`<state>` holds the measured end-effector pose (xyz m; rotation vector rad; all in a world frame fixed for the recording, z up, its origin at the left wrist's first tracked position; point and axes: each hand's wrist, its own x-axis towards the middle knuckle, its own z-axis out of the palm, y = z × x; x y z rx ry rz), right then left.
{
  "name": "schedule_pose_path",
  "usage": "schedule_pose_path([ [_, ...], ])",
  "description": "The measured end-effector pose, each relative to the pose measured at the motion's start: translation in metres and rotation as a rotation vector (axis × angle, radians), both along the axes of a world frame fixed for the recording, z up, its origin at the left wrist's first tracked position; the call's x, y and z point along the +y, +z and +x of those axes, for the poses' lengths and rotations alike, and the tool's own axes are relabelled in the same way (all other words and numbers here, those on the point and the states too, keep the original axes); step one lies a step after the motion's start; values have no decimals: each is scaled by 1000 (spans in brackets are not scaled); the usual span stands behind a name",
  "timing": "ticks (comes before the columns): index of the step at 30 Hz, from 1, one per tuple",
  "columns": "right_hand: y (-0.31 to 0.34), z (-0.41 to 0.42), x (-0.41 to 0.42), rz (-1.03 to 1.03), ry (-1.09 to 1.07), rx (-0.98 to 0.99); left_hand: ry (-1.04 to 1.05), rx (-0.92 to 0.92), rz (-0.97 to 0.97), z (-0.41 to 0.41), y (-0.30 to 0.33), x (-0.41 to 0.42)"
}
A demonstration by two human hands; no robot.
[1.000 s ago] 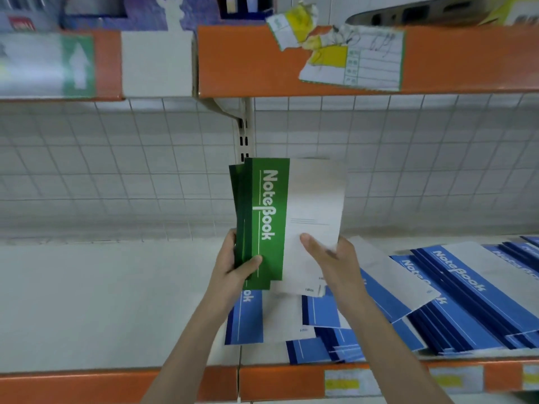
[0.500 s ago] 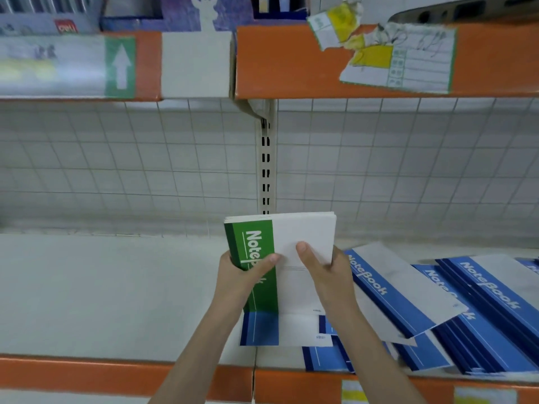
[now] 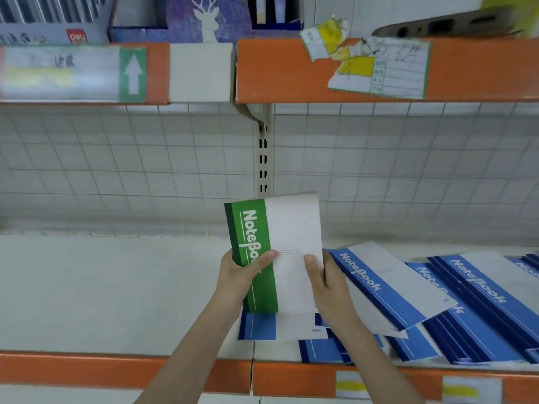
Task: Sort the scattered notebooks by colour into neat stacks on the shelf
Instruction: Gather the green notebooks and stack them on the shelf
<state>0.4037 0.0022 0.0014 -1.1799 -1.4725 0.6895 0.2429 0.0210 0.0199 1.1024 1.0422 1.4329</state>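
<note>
A small bundle of green-and-white notebooks (image 3: 280,228) stands nearly upright above the white shelf (image 3: 102,287), its lower edge over a blue notebook. My left hand (image 3: 242,275) grips its green spine side, thumb across the cover. My right hand (image 3: 323,284) holds the white right edge, thumb on the front. Blue-and-white notebooks (image 3: 385,290) lie scattered and overlapping on the shelf to the right, and one blue notebook (image 3: 262,328) lies flat under the green bundle.
The shelf's orange front lip (image 3: 116,371) runs along the bottom with price tags at the right. A wire-grid back panel (image 3: 145,170) and slotted upright post (image 3: 264,158) stand behind. An upper orange shelf (image 3: 291,71) with torn labels hangs overhead.
The green notebooks came down from a raised position to just above the shelf, squared between both hands. The view shifted left, moving the blue pile toward the right.
</note>
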Motion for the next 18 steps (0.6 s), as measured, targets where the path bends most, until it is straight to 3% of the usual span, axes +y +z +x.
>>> schedule_pose_path([
  [3, 7, 11, -8, 35, -4, -55, -117, 2, -175, 5, 10, 2],
  [7, 15, 32, -17, -135, -100, 29, -216, 171, -316, 26, 20, 6],
  [13, 19, 92, -37, -383, -335, 141, -166, 416, -136, 96, 16, 7],
  [15, 22, 118, -51, -427, -434, 196, -228, 532, -51, 127, 15, 2],
  [18, 22, 161, -76, -470, -603, 192, -369, 564, -37, 176, 13, -9],
])
